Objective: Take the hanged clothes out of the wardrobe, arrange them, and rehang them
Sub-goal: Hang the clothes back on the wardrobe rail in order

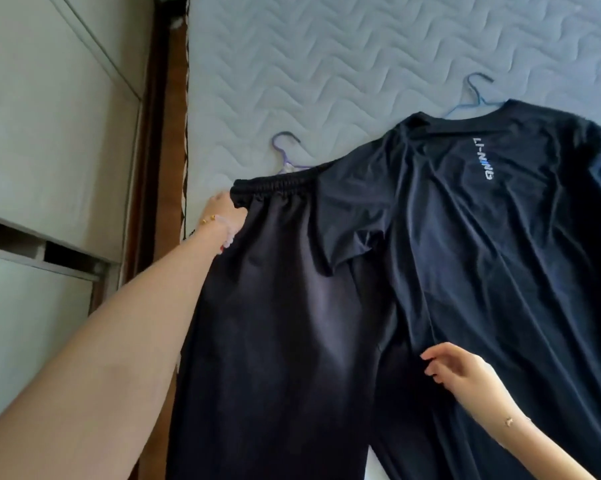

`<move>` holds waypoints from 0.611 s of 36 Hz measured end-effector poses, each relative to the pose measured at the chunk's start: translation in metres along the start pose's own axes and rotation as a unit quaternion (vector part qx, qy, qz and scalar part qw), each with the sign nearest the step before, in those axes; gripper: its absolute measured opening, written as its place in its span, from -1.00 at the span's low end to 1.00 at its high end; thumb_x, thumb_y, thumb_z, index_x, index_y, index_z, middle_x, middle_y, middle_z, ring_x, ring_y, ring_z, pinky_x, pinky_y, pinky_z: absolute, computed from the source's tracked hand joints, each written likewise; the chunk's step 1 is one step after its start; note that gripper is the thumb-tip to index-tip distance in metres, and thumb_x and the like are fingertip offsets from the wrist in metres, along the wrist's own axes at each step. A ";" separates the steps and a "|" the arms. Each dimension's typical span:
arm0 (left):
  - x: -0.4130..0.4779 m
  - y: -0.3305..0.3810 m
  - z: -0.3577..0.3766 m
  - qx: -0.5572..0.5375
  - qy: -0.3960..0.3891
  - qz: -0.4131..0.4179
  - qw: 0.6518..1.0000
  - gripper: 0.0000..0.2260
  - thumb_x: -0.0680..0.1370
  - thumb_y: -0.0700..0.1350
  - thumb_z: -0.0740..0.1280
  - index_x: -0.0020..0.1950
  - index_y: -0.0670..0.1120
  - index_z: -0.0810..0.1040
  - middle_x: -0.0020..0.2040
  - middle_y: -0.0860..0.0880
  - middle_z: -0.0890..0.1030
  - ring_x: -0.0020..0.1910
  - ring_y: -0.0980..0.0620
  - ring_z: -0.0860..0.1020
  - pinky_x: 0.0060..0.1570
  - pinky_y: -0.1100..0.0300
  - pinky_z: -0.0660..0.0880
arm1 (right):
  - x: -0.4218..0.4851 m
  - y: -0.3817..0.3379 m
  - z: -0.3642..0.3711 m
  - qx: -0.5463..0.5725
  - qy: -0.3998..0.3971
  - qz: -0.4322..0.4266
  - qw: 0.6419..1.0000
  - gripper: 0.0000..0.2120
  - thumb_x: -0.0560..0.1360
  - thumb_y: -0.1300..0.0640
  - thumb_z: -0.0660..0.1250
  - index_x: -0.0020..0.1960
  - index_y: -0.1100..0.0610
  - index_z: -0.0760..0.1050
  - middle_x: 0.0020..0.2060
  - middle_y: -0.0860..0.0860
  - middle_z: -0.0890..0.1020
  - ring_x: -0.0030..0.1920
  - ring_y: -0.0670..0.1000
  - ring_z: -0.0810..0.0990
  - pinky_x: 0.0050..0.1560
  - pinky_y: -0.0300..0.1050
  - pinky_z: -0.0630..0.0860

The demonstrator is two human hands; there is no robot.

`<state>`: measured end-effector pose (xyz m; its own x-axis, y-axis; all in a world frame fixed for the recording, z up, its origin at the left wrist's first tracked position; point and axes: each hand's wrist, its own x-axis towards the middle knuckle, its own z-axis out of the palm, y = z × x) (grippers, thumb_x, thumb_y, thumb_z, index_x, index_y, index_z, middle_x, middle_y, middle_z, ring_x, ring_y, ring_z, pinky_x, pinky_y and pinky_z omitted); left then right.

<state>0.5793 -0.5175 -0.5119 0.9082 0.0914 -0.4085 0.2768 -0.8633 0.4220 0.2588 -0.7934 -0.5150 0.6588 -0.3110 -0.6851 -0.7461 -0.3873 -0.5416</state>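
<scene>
Black elastic-waisted trousers [285, 306] on purple hanger [287, 167], flat on pale quilted mattress [326, 46]. Left grip [224, 209] at waistband end (fingers hidden, hold unclear); right grip [455, 370] pinching black logo T-shirt [482, 237] hem. Best pulled taut evenly, creases smoothed.

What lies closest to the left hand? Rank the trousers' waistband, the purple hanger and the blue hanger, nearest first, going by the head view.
1. Waistband: its end meets the left hand, just to the hand's right.
2. Purple hanger: pokes out just beyond the waistband, up and to the right of the hand.
3. Blue hanger: far right, at the T-shirt collar.
</scene>
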 end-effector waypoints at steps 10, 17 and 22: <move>0.012 -0.010 -0.016 -0.096 -0.128 -0.036 0.986 -0.56 0.30 0.04 0.43 0.08 -0.17 0.55 0.05 -0.20 0.62 0.02 -0.24 0.59 0.11 -0.05 0.53 | -0.010 0.005 0.000 0.021 0.027 0.006 0.999 -0.73 0.48 0.27 0.26 -0.09 -0.11 0.54 -0.20 -0.08 0.67 -0.09 -0.08 0.63 -0.13 -0.35 0.47; -0.072 -0.005 -0.086 -0.171 -0.173 -0.024 0.970 -0.56 0.34 0.02 0.48 0.17 -0.08 0.55 0.12 -0.10 0.62 0.10 -0.14 0.57 0.22 -0.07 0.45 | -0.054 -0.007 -0.010 0.017 -0.005 0.080 0.997 -0.81 0.48 0.21 0.26 -0.02 -0.06 0.52 -0.08 -0.05 0.65 0.02 -0.01 0.59 0.05 -0.17 0.45; -0.167 -0.014 -0.138 -0.255 -0.146 0.005 0.956 -0.92 0.50 -0.13 0.39 -0.08 0.06 0.59 -0.05 0.04 0.64 0.05 -0.06 0.59 0.13 0.05 0.48 | -0.098 -0.013 -0.018 0.015 -0.001 0.101 0.995 -0.81 0.45 0.22 0.27 -0.01 0.00 0.55 -0.09 -0.03 0.66 0.01 0.03 0.59 0.09 -0.12 0.48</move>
<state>0.4672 -0.4522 -0.3382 0.8058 -0.1226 -0.5794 0.4532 -0.5021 0.7365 0.2054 -0.7734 -0.4323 0.4942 -0.3776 -0.7830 -0.8662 -0.2908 -0.4065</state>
